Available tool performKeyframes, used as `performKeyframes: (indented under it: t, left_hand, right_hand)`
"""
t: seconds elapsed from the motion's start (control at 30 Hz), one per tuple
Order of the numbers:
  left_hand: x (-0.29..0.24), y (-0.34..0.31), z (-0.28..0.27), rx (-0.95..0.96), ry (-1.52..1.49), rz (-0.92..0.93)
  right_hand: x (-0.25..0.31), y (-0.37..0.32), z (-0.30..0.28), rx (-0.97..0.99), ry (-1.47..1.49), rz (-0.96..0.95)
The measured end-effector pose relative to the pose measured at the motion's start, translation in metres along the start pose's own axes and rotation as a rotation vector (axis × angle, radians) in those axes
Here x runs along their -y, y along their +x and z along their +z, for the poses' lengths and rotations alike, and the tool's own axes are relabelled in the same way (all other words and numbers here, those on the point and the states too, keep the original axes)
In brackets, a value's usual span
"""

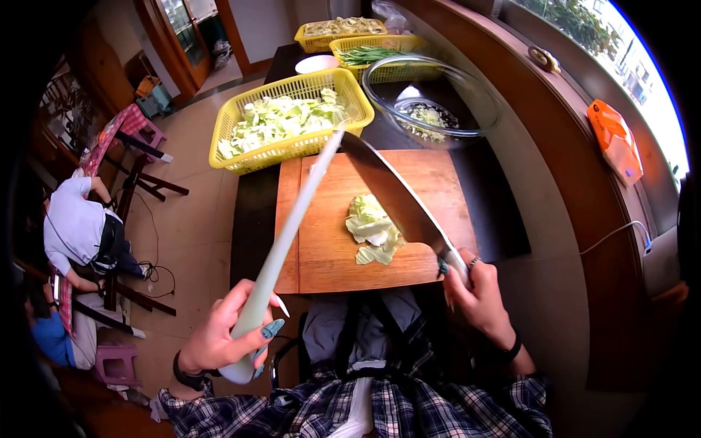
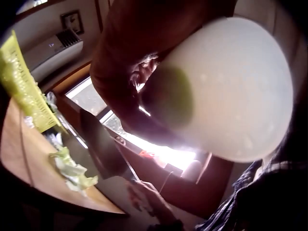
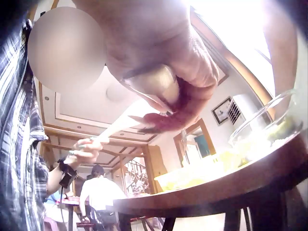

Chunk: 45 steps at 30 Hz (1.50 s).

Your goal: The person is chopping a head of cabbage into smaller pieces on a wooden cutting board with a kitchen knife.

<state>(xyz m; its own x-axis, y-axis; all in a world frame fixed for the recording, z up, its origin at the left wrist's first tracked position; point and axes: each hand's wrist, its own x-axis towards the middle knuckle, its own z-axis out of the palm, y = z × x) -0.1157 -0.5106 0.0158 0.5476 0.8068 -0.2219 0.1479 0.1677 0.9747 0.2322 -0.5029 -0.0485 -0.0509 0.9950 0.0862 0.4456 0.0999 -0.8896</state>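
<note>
My left hand (image 1: 223, 332) grips a long, smooth, pale green-white rod (image 1: 285, 248) near its thick rounded end, which fills much of the left wrist view. What the rod is cannot be told. In my right hand (image 1: 478, 296) is the handle of a broad kitchen knife (image 1: 398, 193); the butt of that handle shows in the right wrist view. Rod and blade slant inward over the cutting board (image 1: 321, 255), their far ends meeting or overlapping in the head view. Below the blade, a small pile of cut cabbage (image 1: 369, 223) lies on the wood, partly covered by the knife.
Behind the board stands a yellow basket (image 1: 241, 157) of cut cabbage. Farther back are a basket of green stalks (image 1: 372, 55), another yellow basket (image 1: 314, 42) and a white bowl (image 1: 316, 64). A large glass bowl (image 1: 482, 117) stands right. People sit at left.
</note>
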Motion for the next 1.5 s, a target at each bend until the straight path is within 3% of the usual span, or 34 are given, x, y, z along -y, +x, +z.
performKeyframes:
  t: [0.07,0.13,0.2,0.27,0.47,0.53,0.6,0.67,0.87,0.97,1.03,1.07,1.13,1.33,1.5]
  left_hand:
    - [0.016,0.01,-0.005,-0.009,0.033,0.017]
    - [0.018,0.022,-0.004,-0.079,0.37,-0.053]
    - [0.018,0.033,-0.002,-0.135,0.447,-0.12]
    - [0.028,0.043,-0.004,-0.169,0.723,0.153]
    - [0.015,0.053,-0.006,-0.09,0.835,0.163]
    - [0.014,0.049,-0.011,-0.016,0.864,0.149]
    - [0.016,0.045,-0.018,0.112,0.917,0.179]
    - [0.017,0.043,-0.02,0.117,0.904,0.143]
    - [0.021,0.05,-0.021,0.145,1.12,0.121]
    - [0.024,0.056,-0.022,0.045,1.182,0.143]
    - [0.026,0.057,-0.024,0.041,1.19,0.149]
    - [0.027,0.057,-0.025,0.035,1.196,0.157]
    - [0.027,0.057,-0.024,0.037,1.211,0.154]
    - [0.03,0.054,-0.026,0.029,1.224,0.176]
    - [0.032,0.048,-0.03,0.029,1.234,0.191]
  right_hand:
    - [-0.011,-0.004,-0.007,0.002,-0.029,-0.038]
    - [-0.005,-0.011,-0.012,0.023,0.161,0.089]
    - [-0.007,-0.016,-0.013,0.039,0.135,0.148]
    - [-0.018,-0.019,-0.013,-0.012,-0.229,0.009]
    - [0.007,-0.001,-0.025,0.089,-0.107,0.197]
    - [0.009,0.007,-0.031,0.249,0.178,0.501]
    - [0.0,0.012,-0.027,0.289,0.276,0.475]
    - [-0.006,0.014,-0.026,0.365,0.378,0.492]
    - [0.0,0.018,-0.02,0.259,0.265,0.459]
    - [0.011,0.019,-0.018,0.204,0.246,0.377]
    - [0.023,0.02,-0.013,0.149,0.212,0.143]
    - [0.022,0.022,-0.013,0.147,0.211,0.145]
    - [0.016,0.028,-0.011,0.3,0.175,0.477]
    - [0.015,0.031,-0.01,0.312,0.195,0.473]
    - [0.024,0.025,-0.012,0.301,0.183,0.348]
